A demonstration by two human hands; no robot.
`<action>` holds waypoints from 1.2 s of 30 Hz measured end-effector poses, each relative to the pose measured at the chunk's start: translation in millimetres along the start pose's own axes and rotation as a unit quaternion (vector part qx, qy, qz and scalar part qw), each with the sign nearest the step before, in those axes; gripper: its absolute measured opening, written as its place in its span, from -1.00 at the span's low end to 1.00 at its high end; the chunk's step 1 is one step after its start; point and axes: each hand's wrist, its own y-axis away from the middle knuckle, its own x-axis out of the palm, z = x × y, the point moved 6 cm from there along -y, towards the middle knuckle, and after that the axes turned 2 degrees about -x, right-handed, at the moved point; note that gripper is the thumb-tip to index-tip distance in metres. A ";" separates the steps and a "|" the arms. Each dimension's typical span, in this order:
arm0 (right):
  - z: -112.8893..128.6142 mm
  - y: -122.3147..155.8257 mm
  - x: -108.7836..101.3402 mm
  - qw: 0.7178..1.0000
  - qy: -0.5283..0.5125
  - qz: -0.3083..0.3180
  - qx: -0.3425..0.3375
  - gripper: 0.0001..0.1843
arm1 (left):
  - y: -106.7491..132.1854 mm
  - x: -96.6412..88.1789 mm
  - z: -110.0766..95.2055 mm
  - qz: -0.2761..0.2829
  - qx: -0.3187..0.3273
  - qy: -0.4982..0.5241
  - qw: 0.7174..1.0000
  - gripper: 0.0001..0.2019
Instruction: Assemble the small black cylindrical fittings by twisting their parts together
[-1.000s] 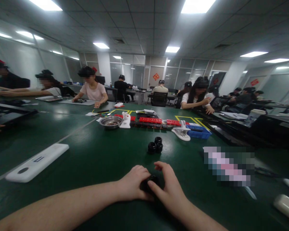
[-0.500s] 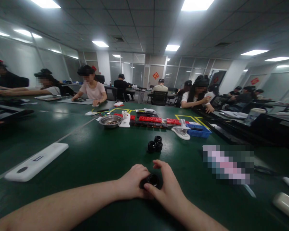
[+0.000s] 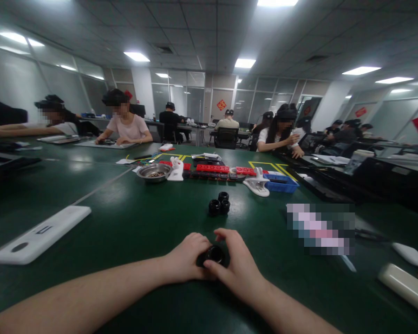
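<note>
My left hand (image 3: 187, 257) and my right hand (image 3: 238, 269) meet low in the middle of the green table (image 3: 132, 218). Both close around a small black ring-shaped part (image 3: 213, 254), which rests on or just above the tabletop. My left fingers curl against its left side, and my right thumb and fingers wrap its right side. A little farther from me stand three more black round parts (image 3: 218, 205) in a tight cluster, apart from my hands.
A white flat device (image 3: 38, 233) lies at the left. Farther back are a metal bowl (image 3: 154, 172), red strips (image 3: 214, 168), a white clip (image 3: 257, 184) and a blue tray (image 3: 278, 183). Pale objects (image 3: 406, 287) lie at the right edge. Several people sit around the far tables.
My hands stay together on the black part. My right fingers have shifted slightly round it, and more of the part shows between my hands than a second ago. The view has tilted down a little.
</note>
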 end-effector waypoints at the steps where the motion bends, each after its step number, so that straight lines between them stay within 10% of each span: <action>1: 0.3 -0.1 1.3 1.000 -0.005 0.007 -0.004 -0.52 | 0.1 0.1 0.3 0.001 -0.004 0.000 1.000 -0.64; 36: 7.0 3.8 1.9 0.996 -0.060 0.049 -0.048 -0.32 | 1.2 -4.6 -3.7 0.005 0.003 0.020 1.000 -0.62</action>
